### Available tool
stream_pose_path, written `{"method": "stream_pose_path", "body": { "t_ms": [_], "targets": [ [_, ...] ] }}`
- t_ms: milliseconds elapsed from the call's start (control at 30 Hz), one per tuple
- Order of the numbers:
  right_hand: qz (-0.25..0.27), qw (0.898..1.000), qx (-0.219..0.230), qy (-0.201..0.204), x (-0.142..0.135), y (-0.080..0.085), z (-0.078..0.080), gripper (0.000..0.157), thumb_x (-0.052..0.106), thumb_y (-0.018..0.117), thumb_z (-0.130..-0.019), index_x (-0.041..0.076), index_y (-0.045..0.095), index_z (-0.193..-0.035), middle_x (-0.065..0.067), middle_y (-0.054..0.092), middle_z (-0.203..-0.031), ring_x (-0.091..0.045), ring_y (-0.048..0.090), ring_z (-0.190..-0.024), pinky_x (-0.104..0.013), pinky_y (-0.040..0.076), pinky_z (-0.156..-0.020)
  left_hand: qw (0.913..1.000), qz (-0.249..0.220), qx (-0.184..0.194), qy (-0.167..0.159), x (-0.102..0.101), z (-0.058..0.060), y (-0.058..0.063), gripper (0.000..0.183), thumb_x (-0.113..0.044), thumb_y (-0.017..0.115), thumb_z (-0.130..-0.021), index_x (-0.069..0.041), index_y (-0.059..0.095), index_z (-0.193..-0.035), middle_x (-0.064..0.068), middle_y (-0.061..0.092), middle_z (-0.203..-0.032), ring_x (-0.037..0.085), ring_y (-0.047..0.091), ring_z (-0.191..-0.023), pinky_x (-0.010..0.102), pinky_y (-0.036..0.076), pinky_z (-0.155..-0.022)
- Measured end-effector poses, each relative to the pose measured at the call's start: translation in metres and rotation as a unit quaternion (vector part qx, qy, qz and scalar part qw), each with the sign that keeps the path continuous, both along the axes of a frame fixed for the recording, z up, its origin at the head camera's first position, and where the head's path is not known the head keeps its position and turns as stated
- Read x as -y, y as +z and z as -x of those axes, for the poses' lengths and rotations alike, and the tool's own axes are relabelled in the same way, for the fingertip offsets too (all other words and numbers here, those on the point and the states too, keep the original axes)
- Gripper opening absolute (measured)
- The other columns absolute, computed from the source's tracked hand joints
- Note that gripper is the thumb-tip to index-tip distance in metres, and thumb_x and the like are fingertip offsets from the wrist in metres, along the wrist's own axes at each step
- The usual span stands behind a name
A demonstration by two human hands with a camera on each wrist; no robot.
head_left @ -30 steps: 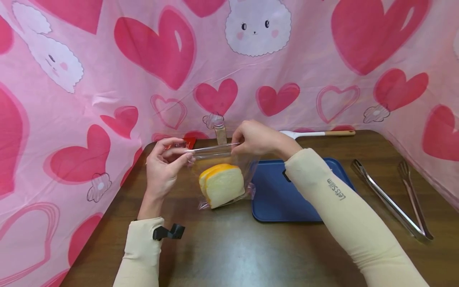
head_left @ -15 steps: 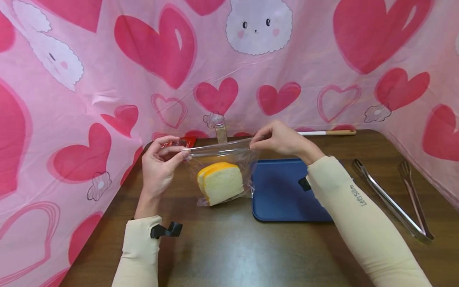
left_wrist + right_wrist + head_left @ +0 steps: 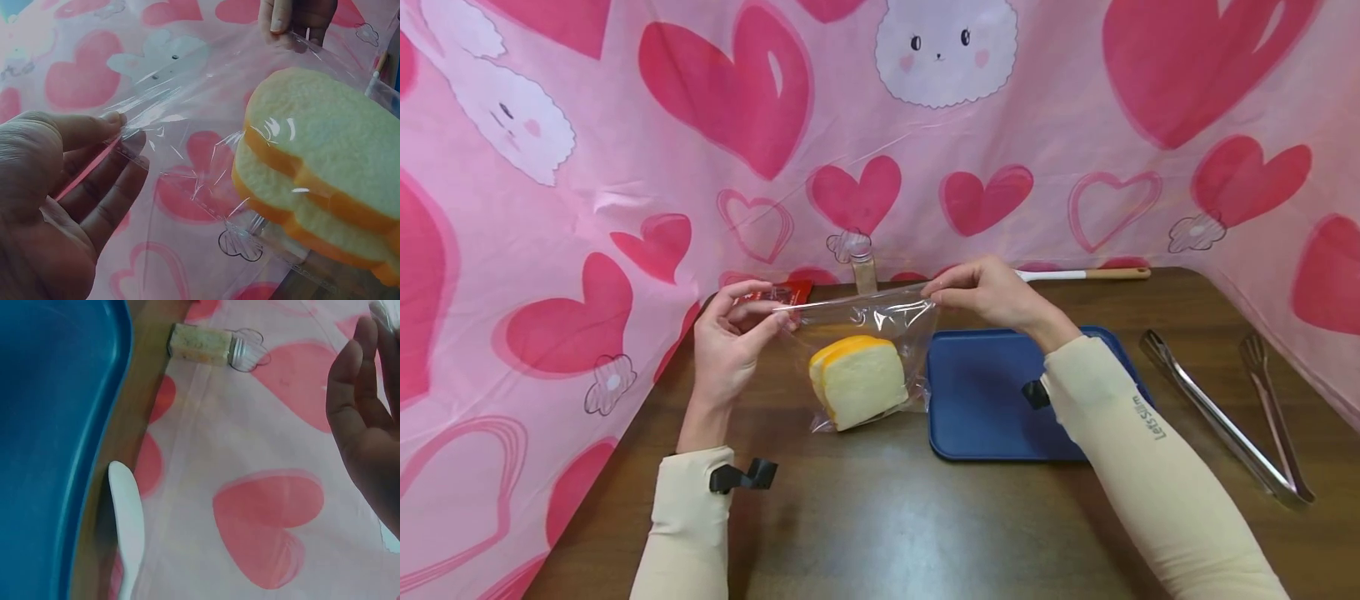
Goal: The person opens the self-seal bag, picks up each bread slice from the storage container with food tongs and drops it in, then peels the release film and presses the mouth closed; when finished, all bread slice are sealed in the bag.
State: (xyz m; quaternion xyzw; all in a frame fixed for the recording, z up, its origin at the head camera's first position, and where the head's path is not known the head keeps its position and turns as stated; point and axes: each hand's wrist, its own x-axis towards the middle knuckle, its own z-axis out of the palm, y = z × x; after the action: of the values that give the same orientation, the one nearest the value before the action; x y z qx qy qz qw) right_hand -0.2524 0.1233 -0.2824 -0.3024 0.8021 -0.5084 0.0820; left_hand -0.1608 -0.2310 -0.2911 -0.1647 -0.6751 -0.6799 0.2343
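Two slices of bread [image 3: 865, 385] with orange-yellow crusts stand together inside a clear plastic bag [image 3: 880, 315]. My left hand [image 3: 724, 343] pinches the bag's top left corner between thumb and fingers. At the top right corner, my right hand [image 3: 988, 293] pinches the film with thumb and fingertips. The bag's top edge is stretched between the two hands. In the left wrist view the bread slices [image 3: 319, 144] show through the shiny film, and my left hand [image 3: 75, 169] holds its edge. My right hand [image 3: 369, 406] is partly cut off in the right wrist view.
Right of the bag lies a blue tray [image 3: 985, 400]. Metal tongs [image 3: 1225, 425] rest spread at the far right. At the back are a small shaker jar [image 3: 864, 273], a red packet [image 3: 796, 292] and a white utensil with a wooden-ended handle [image 3: 1086, 274].
My right hand has moved right along the bag's top edge, away from the left hand, and the film is now pulled wider. The left hand has shifted slightly left.
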Motion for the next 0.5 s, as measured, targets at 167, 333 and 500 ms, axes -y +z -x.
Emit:
{"method": "stream_pose_path", "body": {
  "t_ms": [167, 333, 500],
  "targets": [
    [0.064, 0.998, 0.01, 0.006, 0.002, -0.008, -0.003, 0.026, 0.01, 0.072, -0.1, 0.0, 0.076, -0.123, -0.014, 0.08, -0.111, -0.016, 0.077, -0.1, -0.03, 0.062, -0.093, 0.9997, 0.005, 0.013, -0.021, 0.003, 0.001, 0.0, 0.033, 0.016, 0.07, -0.091, 0.009, 0.068, -0.123, 0.0, 0.08, -0.098, 0.014, 0.08, -0.083, 0.027, 0.064, -0.081],
    [0.1, 0.995, 0.017, 0.007, 0.004, -0.014, -0.005, 0.026, 0.009, 0.072, -0.1, -0.002, 0.075, -0.123, -0.01, 0.081, -0.108, -0.016, 0.078, -0.098, -0.032, 0.064, -0.09, 0.9939, 0.007, 0.056, -0.095, 0.01, 0.004, -0.005, 0.039, 0.016, 0.066, -0.094, 0.012, 0.061, -0.133, 0.002, 0.079, -0.107, 0.017, 0.08, -0.092, 0.031, 0.064, -0.085],
    [0.131, 0.991, 0.028, -0.002, 0.008, -0.018, -0.005, 0.027, 0.008, 0.072, -0.099, -0.002, 0.074, -0.125, -0.001, 0.082, -0.106, -0.017, 0.077, -0.097, -0.033, 0.064, -0.088, 0.9574, 0.149, 0.191, -0.157, 0.026, 0.01, -0.019, 0.044, 0.001, 0.071, -0.097, 0.004, 0.061, -0.14, 0.003, 0.078, -0.117, 0.016, 0.077, -0.105, 0.031, 0.063, -0.09]
  ]
}}
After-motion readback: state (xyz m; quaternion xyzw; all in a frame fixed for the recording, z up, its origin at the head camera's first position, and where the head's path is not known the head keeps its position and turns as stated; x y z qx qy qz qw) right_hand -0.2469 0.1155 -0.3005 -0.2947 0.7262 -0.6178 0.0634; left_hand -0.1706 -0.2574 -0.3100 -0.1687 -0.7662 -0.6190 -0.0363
